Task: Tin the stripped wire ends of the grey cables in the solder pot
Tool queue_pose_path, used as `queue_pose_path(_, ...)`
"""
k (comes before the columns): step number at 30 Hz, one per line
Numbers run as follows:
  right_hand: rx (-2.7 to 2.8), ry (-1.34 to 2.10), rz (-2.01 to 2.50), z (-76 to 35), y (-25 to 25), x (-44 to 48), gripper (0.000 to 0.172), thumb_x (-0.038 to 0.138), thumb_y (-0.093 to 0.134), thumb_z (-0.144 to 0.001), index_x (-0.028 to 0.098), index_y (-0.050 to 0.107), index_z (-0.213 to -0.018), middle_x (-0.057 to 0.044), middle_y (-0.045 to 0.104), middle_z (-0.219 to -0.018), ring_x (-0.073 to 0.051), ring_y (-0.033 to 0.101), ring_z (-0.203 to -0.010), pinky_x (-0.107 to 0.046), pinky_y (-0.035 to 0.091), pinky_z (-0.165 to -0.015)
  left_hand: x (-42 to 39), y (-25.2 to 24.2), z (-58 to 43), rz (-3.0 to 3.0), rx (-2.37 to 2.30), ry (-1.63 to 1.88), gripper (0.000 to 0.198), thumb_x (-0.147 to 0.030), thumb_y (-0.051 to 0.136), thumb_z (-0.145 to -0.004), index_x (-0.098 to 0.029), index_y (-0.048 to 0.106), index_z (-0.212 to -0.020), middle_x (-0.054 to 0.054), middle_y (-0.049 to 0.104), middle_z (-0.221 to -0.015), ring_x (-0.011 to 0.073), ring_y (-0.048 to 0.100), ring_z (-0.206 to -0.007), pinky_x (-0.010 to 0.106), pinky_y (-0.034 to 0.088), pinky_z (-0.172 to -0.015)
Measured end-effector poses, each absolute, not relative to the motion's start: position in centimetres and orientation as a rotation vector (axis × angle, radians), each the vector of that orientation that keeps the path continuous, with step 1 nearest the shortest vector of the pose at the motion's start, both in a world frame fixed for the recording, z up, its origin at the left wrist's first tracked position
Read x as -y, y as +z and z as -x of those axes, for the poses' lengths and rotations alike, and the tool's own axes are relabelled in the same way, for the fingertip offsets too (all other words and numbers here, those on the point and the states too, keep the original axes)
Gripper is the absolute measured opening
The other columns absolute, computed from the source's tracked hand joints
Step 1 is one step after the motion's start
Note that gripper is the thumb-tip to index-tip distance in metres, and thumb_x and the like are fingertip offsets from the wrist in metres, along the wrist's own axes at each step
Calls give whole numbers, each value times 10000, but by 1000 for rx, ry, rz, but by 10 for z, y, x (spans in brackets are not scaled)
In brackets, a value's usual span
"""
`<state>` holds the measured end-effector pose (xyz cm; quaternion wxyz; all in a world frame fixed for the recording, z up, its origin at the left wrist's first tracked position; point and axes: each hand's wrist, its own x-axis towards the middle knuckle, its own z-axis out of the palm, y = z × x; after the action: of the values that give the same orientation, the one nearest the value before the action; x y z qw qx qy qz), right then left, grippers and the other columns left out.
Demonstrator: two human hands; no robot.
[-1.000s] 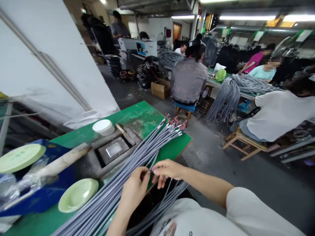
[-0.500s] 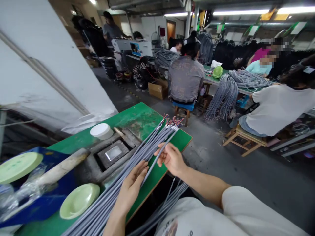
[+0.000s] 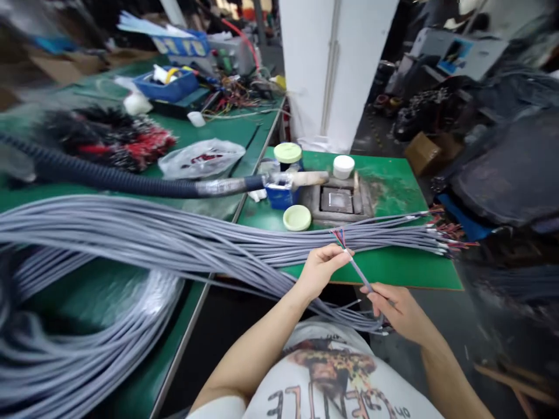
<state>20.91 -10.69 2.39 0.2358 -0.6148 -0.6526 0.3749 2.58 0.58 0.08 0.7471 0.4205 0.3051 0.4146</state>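
My left hand (image 3: 321, 270) pinches a single grey cable (image 3: 356, 270) near its stripped end, where thin red and blue wires (image 3: 339, 237) stick up. My right hand (image 3: 399, 311) holds the same cable lower down, with its fingers closed around it. Behind both hands, a long bundle of grey cables (image 3: 262, 244) lies across the green workbench (image 3: 393, 267), its coloured wire ends (image 3: 449, 240) fanning out at the right. A large coil of grey cable (image 3: 87, 331) lies at the lower left.
A metal solder pot (image 3: 337, 201) sits on the bench with a wood-handled tool (image 3: 308, 180), a white tub (image 3: 343, 166), a pale green lid (image 3: 297, 217) and a blue container (image 3: 279, 198). A black corrugated hose (image 3: 109, 180) and a neighbouring cluttered bench (image 3: 244, 122) lie left.
My view has swung left, so the bench now runs sideways. My left hand has closed on the cable's end, and my hands have drawn that single cable out from the bundle.
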Motion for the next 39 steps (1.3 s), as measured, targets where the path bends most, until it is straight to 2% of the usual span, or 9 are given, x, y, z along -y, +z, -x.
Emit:
queue_pose_path(4,1867,871,1695,-200,30,91,295,400,498,-912,194,649,-1060,-24,664,-786,-143,593,-696,-233,442,-645,8,2,-24,-911,-702,902,245,-366,775,-679,-141,683,-649,37,702,-777,142,616,-758,272,465,-768)
queue_pose_path(9,1764,826,1625,-183,32,73,233,348,443,-943,191,616,-936,23,573,-632,-112,533,-589,-228,408,-611,14,5,-25,-831,-649,911,258,-376,777,-675,-135,685,-685,28,695,-741,123,602,-693,268,461,-743)
queue_pose_path(17,1568,1045,1534,-179,26,66,232,350,473,-932,182,633,-940,36,540,-576,-97,486,-529,-221,400,-548,1,-2,-16,-630,-655,1072,169,-284,763,-695,-147,675,-740,-28,610,-630,61,497,-581,206,396,-626)
queue_pose_path(22,1567,1063,1540,-175,27,64,241,363,478,-928,179,635,-929,36,529,-568,-98,479,-521,-228,392,-539,0,0,-17,-635,-628,1091,185,-291,767,-683,-146,661,-729,-37,581,-600,64,481,-572,212,391,-623)
queue_pose_path(28,1559,1044,1545,-174,26,64,247,363,474,-931,176,635,-934,30,524,-563,-105,473,-524,-240,391,-542,-4,1,-17,-676,-695,1087,240,-320,805,-622,-144,654,-681,-17,614,-648,77,504,-602,222,408,-637)
queue_pose_path(33,1496,1013,1507,-170,21,65,229,355,476,-934,187,631,-938,40,516,-556,-99,467,-514,-234,379,-539,2,-9,-24,-619,-618,1140,209,-297,782,-659,-152,647,-726,-29,600,-648,74,514,-611,220,425,-666)
queue_pose_path(39,1514,933,1564,-161,21,64,229,361,484,-930,189,635,-938,39,516,-565,-103,484,-525,-235,383,-554,10,-7,-26,-774,-757,1389,162,-280,759,-688,-169,661,-756,-9,626,-713,98,552,-669,231,445,-674)
